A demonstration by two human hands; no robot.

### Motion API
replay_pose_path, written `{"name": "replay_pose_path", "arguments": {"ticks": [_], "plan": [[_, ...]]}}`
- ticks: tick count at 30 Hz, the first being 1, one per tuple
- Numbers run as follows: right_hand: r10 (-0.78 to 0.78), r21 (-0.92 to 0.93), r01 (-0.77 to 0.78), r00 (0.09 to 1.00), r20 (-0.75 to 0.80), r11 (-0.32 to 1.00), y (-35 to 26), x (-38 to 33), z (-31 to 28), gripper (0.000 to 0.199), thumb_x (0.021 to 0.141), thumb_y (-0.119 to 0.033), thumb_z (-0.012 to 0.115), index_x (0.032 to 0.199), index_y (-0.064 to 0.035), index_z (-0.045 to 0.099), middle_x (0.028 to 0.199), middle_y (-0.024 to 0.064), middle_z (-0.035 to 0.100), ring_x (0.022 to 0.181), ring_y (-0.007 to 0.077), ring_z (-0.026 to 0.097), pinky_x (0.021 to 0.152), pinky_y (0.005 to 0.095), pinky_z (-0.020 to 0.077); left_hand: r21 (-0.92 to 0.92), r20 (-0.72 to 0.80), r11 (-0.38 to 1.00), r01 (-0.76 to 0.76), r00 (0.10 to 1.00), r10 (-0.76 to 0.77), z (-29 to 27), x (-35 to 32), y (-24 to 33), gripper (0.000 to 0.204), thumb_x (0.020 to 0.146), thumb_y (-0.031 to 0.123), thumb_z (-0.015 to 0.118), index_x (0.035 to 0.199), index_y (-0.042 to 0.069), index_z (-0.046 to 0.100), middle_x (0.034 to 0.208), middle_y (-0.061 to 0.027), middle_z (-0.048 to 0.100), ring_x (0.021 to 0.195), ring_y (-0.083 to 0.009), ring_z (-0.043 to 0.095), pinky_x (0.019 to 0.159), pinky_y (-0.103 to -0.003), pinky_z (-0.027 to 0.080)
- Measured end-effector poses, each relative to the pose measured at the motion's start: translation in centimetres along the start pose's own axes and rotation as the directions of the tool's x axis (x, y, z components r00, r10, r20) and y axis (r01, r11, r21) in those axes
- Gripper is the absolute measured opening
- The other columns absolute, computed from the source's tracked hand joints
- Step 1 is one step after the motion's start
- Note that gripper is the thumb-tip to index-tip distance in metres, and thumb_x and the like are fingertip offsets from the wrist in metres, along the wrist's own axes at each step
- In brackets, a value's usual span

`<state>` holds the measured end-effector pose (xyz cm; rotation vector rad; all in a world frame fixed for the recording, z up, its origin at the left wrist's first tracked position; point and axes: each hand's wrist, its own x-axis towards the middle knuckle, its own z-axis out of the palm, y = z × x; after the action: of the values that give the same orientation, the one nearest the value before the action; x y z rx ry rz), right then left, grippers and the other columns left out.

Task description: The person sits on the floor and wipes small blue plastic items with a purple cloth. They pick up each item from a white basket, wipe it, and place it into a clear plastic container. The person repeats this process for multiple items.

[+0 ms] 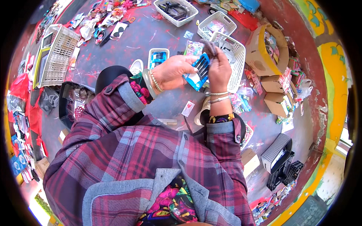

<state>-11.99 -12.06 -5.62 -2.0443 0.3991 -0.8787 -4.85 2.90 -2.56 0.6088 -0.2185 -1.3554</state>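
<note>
My left hand (171,72) is closed on the lower left part of a blue card pack (197,83), with its thumb pressed over the front. Several slim dark pieces lie side by side on the pack, too small to name. My right hand (220,71) is closed against the pack's right edge, and its fingertips pinch a dark brown, soft-looking bundle (208,47) above it. Just beyond my left hand, a small white basket (168,51) holds similar blue packs. Under and beyond my right hand stands a larger white basket (239,60) with clear and pale packets inside.
White baskets (197,12) of packaged goods stand farther off. A cardboard box (256,51) and smaller open cartons (274,104) are on the right. At the left, a white crate (56,71) lies tipped near heaps of goods. Black crates (279,174) sit at lower right.
</note>
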Motion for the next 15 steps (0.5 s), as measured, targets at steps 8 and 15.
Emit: {"name": "replay_pose_path", "arguments": {"ticks": [8, 15], "plan": [[0.660, 0.778, -0.620, 0.626, 0.415, 0.099, 0.5, 0.5, -3.1, 0.023, 0.091, -0.017, 0.043, 0.107, -0.0034, 0.053, 0.089, 0.0068, 0.060, 0.070, 0.0186, 0.058, 0.056, 0.0296, 0.0486, -0.161, -0.020, 0.927, -0.338, 0.940, 0.339, 0.0, 1.6, 1.3, 0.039, 0.086, -0.001, 0.043, 0.125, -0.001, 0.041, 0.109, -0.0122, 0.059, 0.094, -0.0221, 0.060, 0.085, -0.035, 0.048], [0.557, 0.661, -0.672, 0.706, 0.437, 0.333, -1.6, -0.1, -1.2, 0.033, 0.080, -0.002, 0.061, 0.113, -0.0013, 0.054, 0.093, 0.0035, 0.062, 0.075, 0.0098, 0.058, 0.063, 0.0220, 0.0482, -0.038, -0.121, 0.918, -0.395, 0.913, 0.388, -1.0, 2.7, -0.6, 0.029, 0.086, 0.001, 0.049, 0.114, 0.002, 0.050, 0.105, -0.0086, 0.060, 0.090, -0.0165, 0.060, 0.081, -0.032, 0.049]]}}
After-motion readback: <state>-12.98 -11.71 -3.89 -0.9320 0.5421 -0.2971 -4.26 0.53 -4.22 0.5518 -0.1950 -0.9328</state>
